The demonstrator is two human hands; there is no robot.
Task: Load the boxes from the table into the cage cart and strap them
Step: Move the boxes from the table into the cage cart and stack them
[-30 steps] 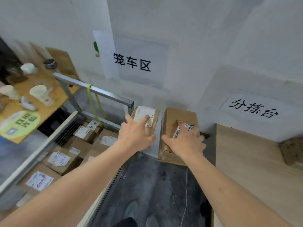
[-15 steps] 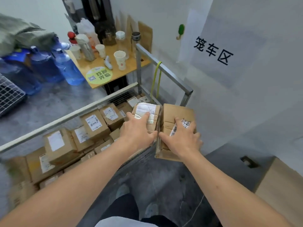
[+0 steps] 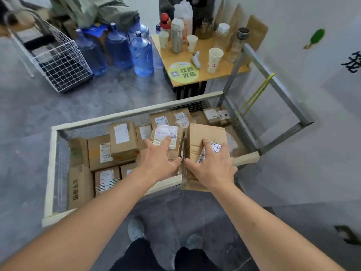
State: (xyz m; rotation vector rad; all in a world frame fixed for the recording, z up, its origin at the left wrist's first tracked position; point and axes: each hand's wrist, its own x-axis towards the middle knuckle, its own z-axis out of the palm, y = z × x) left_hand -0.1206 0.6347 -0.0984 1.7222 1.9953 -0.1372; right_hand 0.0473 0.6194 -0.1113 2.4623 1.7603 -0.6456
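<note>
Grey floor, cage cart (image 3: 51, 153) part-filled, left hand (image 3: 159, 161) gripping small labelled box (image 3: 168, 140), right hand (image 3: 212, 166) gripping larger box (image 3: 203, 136) just right.

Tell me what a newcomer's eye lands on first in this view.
First, the two bare hands at the centre: the left hand grips a small labelled box and the right hand a larger plain box, side by side over the near rail of the cage cart. Below them the cart already holds many cardboard parcels. Behind it, blue water jugs stand on the floor beside a small wooden table crowded with cups and bottles.
</note>
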